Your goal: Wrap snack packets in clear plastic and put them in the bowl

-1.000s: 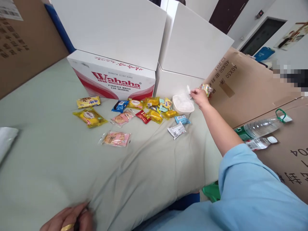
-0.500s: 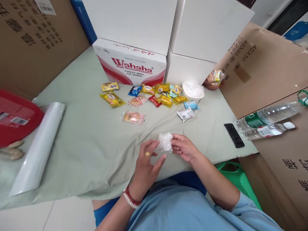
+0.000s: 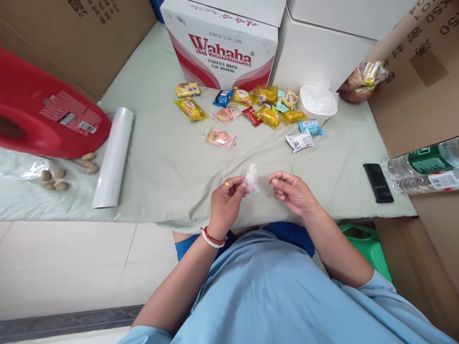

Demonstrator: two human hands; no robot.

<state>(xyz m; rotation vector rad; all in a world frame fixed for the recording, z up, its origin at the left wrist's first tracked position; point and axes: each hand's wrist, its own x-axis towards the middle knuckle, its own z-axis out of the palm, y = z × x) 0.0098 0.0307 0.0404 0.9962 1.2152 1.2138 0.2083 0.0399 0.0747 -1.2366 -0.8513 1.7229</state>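
Between the thumb and fingertips of my left hand (image 3: 228, 198) is a small piece of crumpled clear plastic (image 3: 253, 178), held just above the cloth. My right hand (image 3: 291, 190) is a short way to its right, apart from the plastic. Its fingers are curled and the thumb is pressed to them; whether anything thin is pinched there cannot be made out. Beyond the hands lie a pink-wrapped biscuit (image 3: 219, 137) and a white snack packet (image 3: 300, 141).
Several wrapped snacks (image 3: 267, 116) lie before the Wahaha box (image 3: 225, 52), beside a white bowl (image 3: 317, 112) lined with plastic. To the left are a white roll (image 3: 115, 157), walnuts (image 3: 59, 184) and a red jug (image 3: 64, 114). A phone (image 3: 378, 183) and bottles (image 3: 426, 160) lie right.
My right hand has let go of the clear plastic and moved apart to the right. My left hand has closed on the plastic, which looks more bunched. The view has tilted down.
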